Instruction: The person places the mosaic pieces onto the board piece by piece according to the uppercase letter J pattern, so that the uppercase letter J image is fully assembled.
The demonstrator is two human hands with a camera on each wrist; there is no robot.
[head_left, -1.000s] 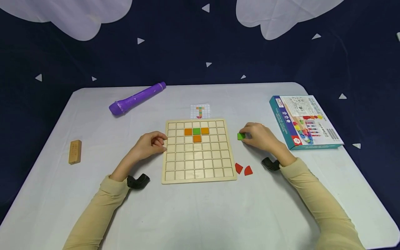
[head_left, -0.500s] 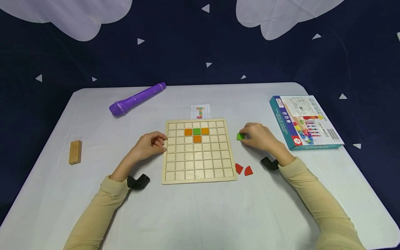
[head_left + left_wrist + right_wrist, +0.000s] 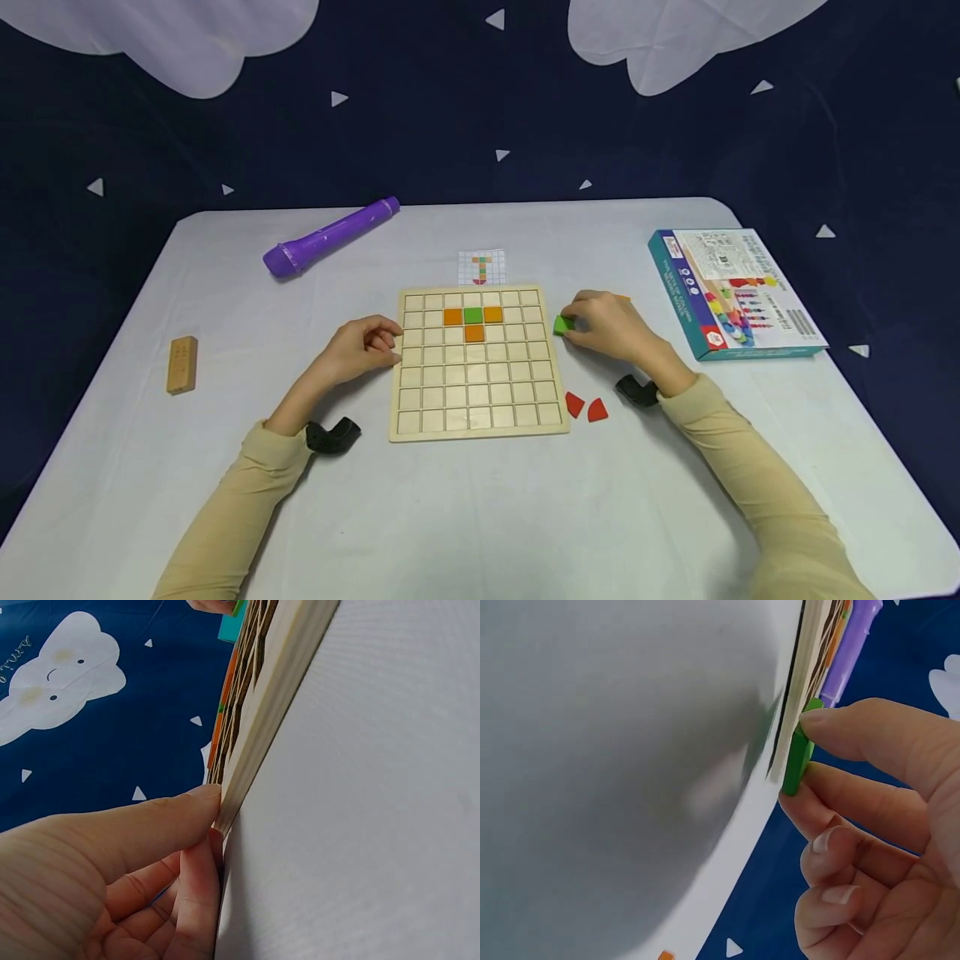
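Note:
A pale wooden grid board (image 3: 453, 396) lies at the middle of the table. My left hand (image 3: 358, 347) holds its left edge; in the left wrist view the thumb (image 3: 169, 821) and a finger pinch the rim near its corner. Between thumb and fingertips, my right hand (image 3: 611, 327) pinches a green square tile (image 3: 799, 754), just beside the board's right edge. Set in the grid are a green tile (image 3: 472, 315) with an orange tile (image 3: 453, 317) on its left, another on its right and one below. A small pattern card (image 3: 482, 267) with a T-like coloured figure lies behind the board.
Two red quarter-round pieces (image 3: 597, 410) lie by the board's lower right corner. An orange piece (image 3: 624, 297) shows partly behind my right hand. A teal-sided box (image 3: 738, 292) lies at the right, a purple microphone-shaped toy (image 3: 330, 237) at the back left, a wooden block (image 3: 182, 365) at far left.
My right hand has moved left with the green tile, up to the board's right edge. An orange piece behind that hand has come into sight. The left hand has stayed put.

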